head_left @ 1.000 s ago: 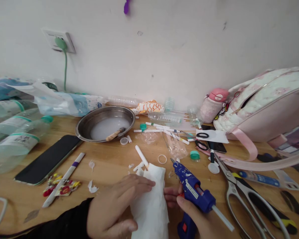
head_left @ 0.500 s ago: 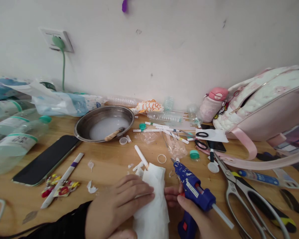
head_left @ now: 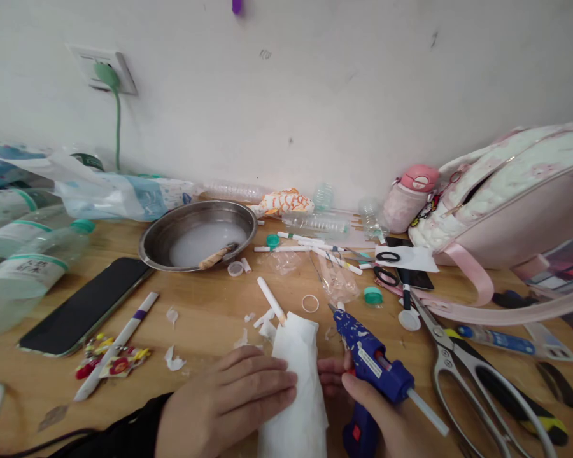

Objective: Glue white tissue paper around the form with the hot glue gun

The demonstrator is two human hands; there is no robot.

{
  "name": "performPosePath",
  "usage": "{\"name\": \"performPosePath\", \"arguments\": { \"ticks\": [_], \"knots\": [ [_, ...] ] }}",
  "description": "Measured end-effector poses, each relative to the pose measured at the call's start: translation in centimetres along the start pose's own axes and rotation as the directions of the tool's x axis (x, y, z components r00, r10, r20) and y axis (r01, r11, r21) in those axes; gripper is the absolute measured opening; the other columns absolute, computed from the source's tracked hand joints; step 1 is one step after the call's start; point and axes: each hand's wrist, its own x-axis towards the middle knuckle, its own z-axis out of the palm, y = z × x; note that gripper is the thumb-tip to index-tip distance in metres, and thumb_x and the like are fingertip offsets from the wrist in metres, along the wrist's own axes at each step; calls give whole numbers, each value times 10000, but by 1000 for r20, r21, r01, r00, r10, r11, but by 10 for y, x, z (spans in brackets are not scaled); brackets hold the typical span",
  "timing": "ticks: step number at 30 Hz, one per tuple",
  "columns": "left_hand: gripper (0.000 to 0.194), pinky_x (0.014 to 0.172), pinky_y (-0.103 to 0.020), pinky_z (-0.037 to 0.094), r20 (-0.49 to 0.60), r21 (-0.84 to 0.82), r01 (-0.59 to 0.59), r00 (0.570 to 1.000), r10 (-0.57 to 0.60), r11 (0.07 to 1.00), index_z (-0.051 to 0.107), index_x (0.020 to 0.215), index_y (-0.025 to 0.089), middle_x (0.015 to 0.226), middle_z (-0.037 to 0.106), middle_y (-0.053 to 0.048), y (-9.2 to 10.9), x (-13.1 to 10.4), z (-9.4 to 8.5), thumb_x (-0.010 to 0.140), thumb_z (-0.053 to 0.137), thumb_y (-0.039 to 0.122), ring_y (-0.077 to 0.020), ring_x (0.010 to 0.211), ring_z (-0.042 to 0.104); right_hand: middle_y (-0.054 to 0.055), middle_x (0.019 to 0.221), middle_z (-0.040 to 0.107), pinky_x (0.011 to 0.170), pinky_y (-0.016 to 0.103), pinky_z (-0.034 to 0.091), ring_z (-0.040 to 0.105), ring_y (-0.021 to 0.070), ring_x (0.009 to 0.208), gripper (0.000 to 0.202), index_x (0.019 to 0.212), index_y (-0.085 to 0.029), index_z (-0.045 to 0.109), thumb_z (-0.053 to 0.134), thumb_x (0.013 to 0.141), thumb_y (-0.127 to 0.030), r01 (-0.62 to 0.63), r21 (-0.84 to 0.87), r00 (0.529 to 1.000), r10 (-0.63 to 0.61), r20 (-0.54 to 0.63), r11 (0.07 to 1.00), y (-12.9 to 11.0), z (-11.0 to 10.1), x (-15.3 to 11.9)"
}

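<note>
A white tissue-wrapped piece [head_left: 298, 381], long and narrow, lies at the near edge of the table. My left hand [head_left: 233, 397] rests flat over its left side, fingers stretched out and close together. My right hand [head_left: 370, 407] is wrapped round a blue hot glue gun [head_left: 365, 356], whose nozzle points away from me. A clear glue stick [head_left: 427, 410] pokes out of the gun's back end. Just beyond the wrapped piece lie a white stick [head_left: 270, 299] and torn tissue scraps [head_left: 267, 324].
A metal bowl [head_left: 148, 248] of cloudy liquid stands at the back. Large scissors [head_left: 451, 362] lie right of the glue gun. At the left are a phone [head_left: 86, 305], a marker [head_left: 134, 324] and plastic bottles [head_left: 23, 267]. A backpack [head_left: 520, 203] sits at the back right.
My left hand has flattened slightly and shifted a little left on the tissue wrap; its thumb no longer shows. The glue gun stays almost where it was.
</note>
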Motion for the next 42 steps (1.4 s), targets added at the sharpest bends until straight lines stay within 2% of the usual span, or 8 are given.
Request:
{"name": "performPosePath", "arguments": {
  "ticks": [3,7,11,18,23,29,34,42],
  "knots": [
    [613,1057,-386,381,-2,-28,7,1000,-7,1000,346,1408,182,1320,580,-104,1,-2,1,927,295,559,-254,1231,507,0,917,746,870,344,525,684,228,925,156,831,-253,637,670,753,-383,-10,12,1000,9,15,1000,2,-2,2],
    [578,1071,-291,379,-54,-71,15,998,-19,997,372,1373,178,1332,571,-90,3,-4,4,927,350,545,-198,1271,479,19,934,741,897,351,504,677,241,947,179,844,-239,647,642,759,-397,-40,-69,999,39,-16,997,0,-3,2],
    [376,1068,-250,377,-138,-6,-27,990,26,1000,483,1268,180,1277,620,-70,2,-5,11,965,392,383,-156,1251,504,30,936,733,923,372,488,660,266,979,228,860,-225,663,648,750,-424,-73,-139,997,67,-45,988,1,-5,2],
    [352,1065,-283,388,-165,118,-85,981,104,989,530,1224,154,1260,633,-80,0,-4,19,956,426,357,-171,1274,480,33,916,732,924,370,479,648,276,990,249,871,-215,687,665,735,-422,-32,-168,995,16,-97,985,8,-5,5],
    [339,1119,-311,304,-102,249,-113,984,143,962,542,1216,159,1275,625,-47,5,-2,11,973,389,341,-159,1328,406,45,948,725,952,384,450,621,288,1035,282,891,-209,688,677,722,-434,-36,-178,993,15,-118,983,13,-9,7],
    [337,1152,-316,238,7,318,-104,994,107,942,493,1259,172,1330,574,-13,11,0,3,988,357,318,-147,1369,333,44,959,723,928,373,461,642,265,982,289,900,-201,685,664,736,-438,-72,-105,997,69,-33,992,15,-8,8],
    [334,1141,-313,270,-10,280,-104,994,111,954,457,1233,145,1313,587,-33,9,-1,3,968,417,344,-141,1364,342,30,905,716,939,382,450,632,269,984,273,892,-218,674,688,712,-423,-37,-118,995,25,-97,992,14,-7,7],
    [248,1132,-320,287,-14,280,-85,996,93,956,512,1166,222,1324,577,-18,9,-2,6,950,461,333,-148,1339,390,43,941,711,943,382,450,630,275,999,289,899,-204,672,684,720,-431,-50,-124,998,43,-52,991,13,-10,9]
  ]
}}
